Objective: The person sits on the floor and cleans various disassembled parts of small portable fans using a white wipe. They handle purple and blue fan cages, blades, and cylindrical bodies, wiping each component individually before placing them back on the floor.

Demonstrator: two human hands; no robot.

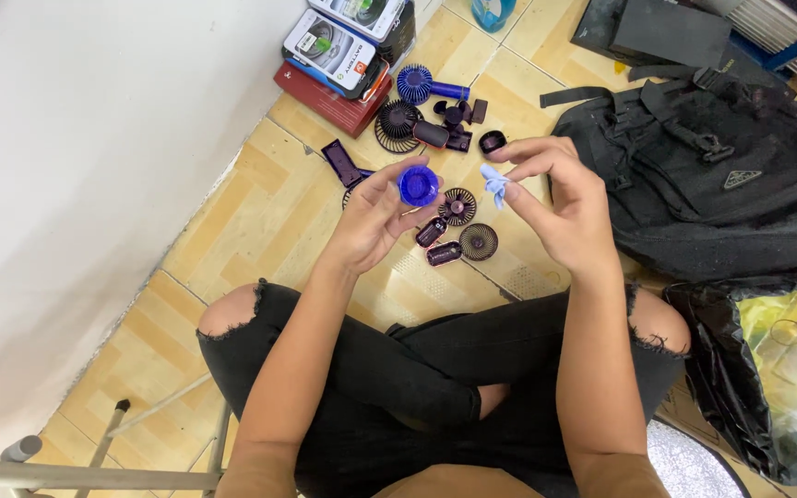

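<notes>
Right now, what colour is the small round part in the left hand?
Bright blue: the round fan part in the left hand, seen from the head camera.

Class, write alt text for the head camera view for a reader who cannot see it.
Seated cross-legged on a tiled floor, a person holds a blue round fan part in the left hand and a pale blue cloth in the right hand, above scattered fan pieces beside a black backpack.

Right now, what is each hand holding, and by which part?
The left hand holds a round blue fan part by its rim, between thumb and fingers. The right hand pinches a small pale blue wipe by one end.
</notes>
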